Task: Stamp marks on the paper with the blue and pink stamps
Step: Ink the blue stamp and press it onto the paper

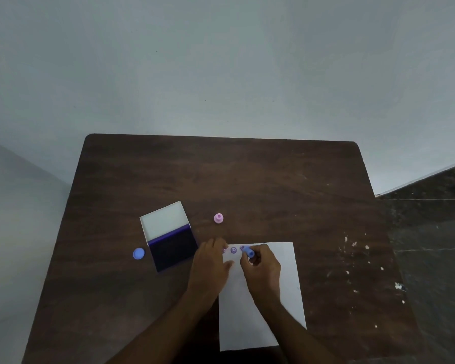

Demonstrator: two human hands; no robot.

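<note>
A white sheet of paper [281, 271] lies on the dark wooden table near me. Along its top edge are a few purple stamped marks [233, 250]. My right hand [263, 269] grips the blue stamp [248, 252], tilted, its lower end at the paper's top edge beside the marks. My left hand [210, 264] rests flat on the paper's left edge, fingers spread, holding nothing. The pink stamp [218, 218] stands upright on the table, beyond the paper. An open ink pad [172, 248] with a dark purple pad and white lid lies to the left.
A round blue cap [138, 253] lies left of the ink pad. White paint flecks [352, 245] dot the table's right side. The table [247, 174] stands against a pale wall, with dark floor [431, 232] to the right.
</note>
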